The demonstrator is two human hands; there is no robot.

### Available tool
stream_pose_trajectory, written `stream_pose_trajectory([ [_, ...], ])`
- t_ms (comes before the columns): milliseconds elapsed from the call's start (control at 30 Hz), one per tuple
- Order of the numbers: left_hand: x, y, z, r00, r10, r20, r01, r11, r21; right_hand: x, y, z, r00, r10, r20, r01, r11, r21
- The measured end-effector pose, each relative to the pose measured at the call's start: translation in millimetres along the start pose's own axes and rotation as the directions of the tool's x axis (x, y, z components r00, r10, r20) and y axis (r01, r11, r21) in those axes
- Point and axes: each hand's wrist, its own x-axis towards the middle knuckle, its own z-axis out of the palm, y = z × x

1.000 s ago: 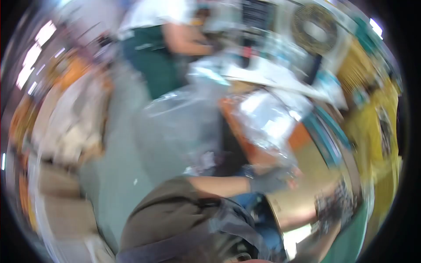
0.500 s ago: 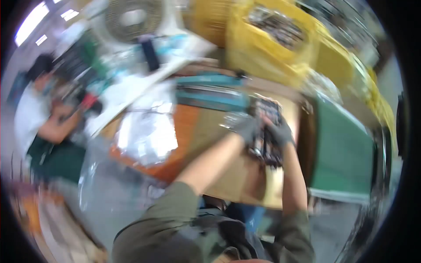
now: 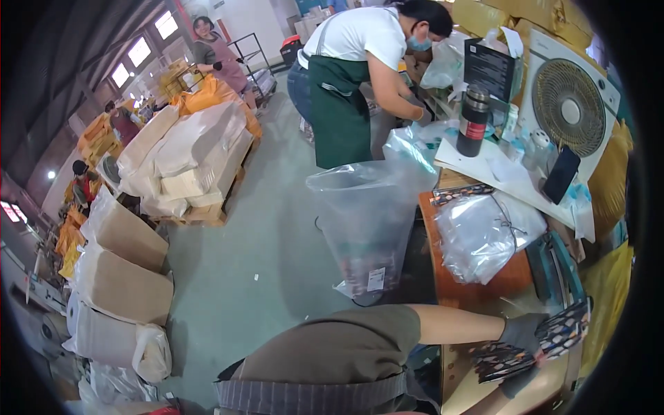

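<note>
At the lower right, both of my grey-gloved hands are on a flat, dark bundle with a white and orange pattern [image 3: 564,333]; whether it is cloth or plastic I cannot tell. My left hand [image 3: 521,333] reaches over its left side, fingers bent onto it. Below, my right hand [image 3: 519,382] grips its near edge, its fingers partly hidden. The bundle is held over the workbench [image 3: 477,301]. A stack of clear plastic bags [image 3: 477,232] lies farther back, beside a similar patterned piece [image 3: 462,194]. Close to the bundle stands a blue-green bag sealer [image 3: 564,266].
A large clear bag [image 3: 363,214] stands on the floor by the bench. Behind it a co-worker in a green apron [image 3: 339,104] bends over a table. A fan [image 3: 570,107], flask [image 3: 473,121] and phone [image 3: 561,174] are at the back right. Wrapped sacks [image 3: 194,149] fill a pallet.
My view has swung left, so the bench and my hands now appear at the lower right. Both hands are still on the patterned bundle, which now looks more spread out.
</note>
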Motion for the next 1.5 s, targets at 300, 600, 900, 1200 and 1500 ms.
stream_pose_trajectory([
  [300, -35.0, -34.2, -49.2, 0.892, 0.336, 0.301, -0.427, 0.845, 0.323, -69.2, 8.8, 67.1, 0.551, -0.391, 0.737, 0.822, 0.406, -0.399],
  [600, -101.4, -43.2, -83.4, 0.887, 0.157, 0.434, -0.017, 0.951, -0.31, -122.2, 34.8, 136.3, 0.69, 0.101, 0.716, 0.403, 0.769, -0.497],
  [900, -104.3, 33.4, -149.2, 0.984, 0.145, -0.106, -0.167, 0.956, -0.24, -110.9, 87.8, 133.9, 0.606, 0.243, 0.757, -0.007, 0.954, -0.301],
  [1200, -182.8, 0.8, -101.7, 0.817, 0.571, -0.082, -0.471, 0.742, 0.477, -107.3, 100.5, 79.8, 0.567, 0.137, 0.813, -0.124, 0.989, -0.08],
  [1500, -227.7, -18.1, -65.5, 0.865, 0.483, 0.137, -0.447, 0.614, 0.651, -144.8, 98.9, -41.3, 0.762, -0.075, 0.643, 0.639, -0.079, -0.765],
])
